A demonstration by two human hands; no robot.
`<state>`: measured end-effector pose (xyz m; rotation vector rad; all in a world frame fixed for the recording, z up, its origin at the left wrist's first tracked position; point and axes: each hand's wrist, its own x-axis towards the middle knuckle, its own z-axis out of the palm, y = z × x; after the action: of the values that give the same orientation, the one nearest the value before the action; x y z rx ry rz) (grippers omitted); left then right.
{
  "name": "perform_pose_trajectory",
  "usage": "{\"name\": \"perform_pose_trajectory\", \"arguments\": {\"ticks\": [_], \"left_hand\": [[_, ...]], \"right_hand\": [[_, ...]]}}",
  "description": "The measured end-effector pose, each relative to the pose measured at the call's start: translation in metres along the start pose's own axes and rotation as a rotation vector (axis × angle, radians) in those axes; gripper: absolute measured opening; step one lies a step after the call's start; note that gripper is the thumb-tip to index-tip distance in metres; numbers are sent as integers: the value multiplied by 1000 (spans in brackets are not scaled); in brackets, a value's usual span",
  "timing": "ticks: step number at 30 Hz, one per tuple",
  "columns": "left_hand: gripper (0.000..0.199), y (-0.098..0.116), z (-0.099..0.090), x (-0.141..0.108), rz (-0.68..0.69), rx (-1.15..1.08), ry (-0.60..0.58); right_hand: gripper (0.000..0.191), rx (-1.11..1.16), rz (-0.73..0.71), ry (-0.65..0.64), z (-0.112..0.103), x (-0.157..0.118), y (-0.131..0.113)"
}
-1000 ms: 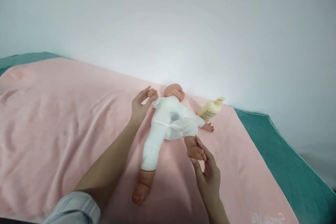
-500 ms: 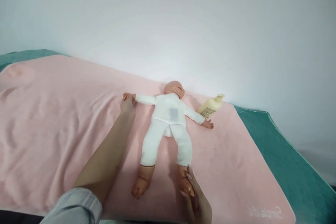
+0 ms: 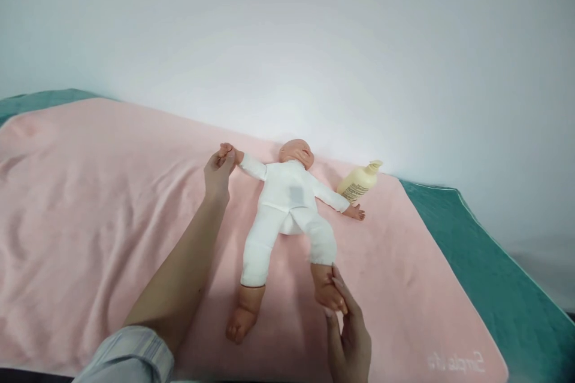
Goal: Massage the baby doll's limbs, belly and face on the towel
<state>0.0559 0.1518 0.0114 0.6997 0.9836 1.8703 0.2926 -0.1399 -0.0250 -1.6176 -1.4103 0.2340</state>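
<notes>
Blanket (image 3: 404, 287): pink, spread over green cloth (image 3: 476, 239) beside a pale wall (image 3: 287, 42).
Doll (image 3: 283, 188): on its back on the blanket, a pump bottle (image 3: 359, 182) near its untouched arm.
Left hand (image 3: 218, 178): fingers pinching the doll's hand (image 3: 225, 147).
Right hand (image 3: 353, 335): thumb and fingers grasping the doll's foot (image 3: 329, 296).
Good handling: light grip, both limbs guided smoothly, no twisting.
</notes>
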Motion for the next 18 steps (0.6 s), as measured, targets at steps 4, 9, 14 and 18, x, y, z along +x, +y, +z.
{"name": "perform_pose_trajectory", "arguments": {"ticks": [4,9,14,18], "left_hand": [[30,19,10,-19,197,202,-358],[29,24,20,-42,319,572,-878],[25,12,29,-51,583,840,-1066],[31,7,32,-57,652,945,-1110]], "right_hand": [[42,65,-107,52,-3,49,-16],[41,63,-106,30,3,100,-35],[43,-7,-99,-53,7,124,-49],[44,-30,-81,-80,9,127,-58]]}}
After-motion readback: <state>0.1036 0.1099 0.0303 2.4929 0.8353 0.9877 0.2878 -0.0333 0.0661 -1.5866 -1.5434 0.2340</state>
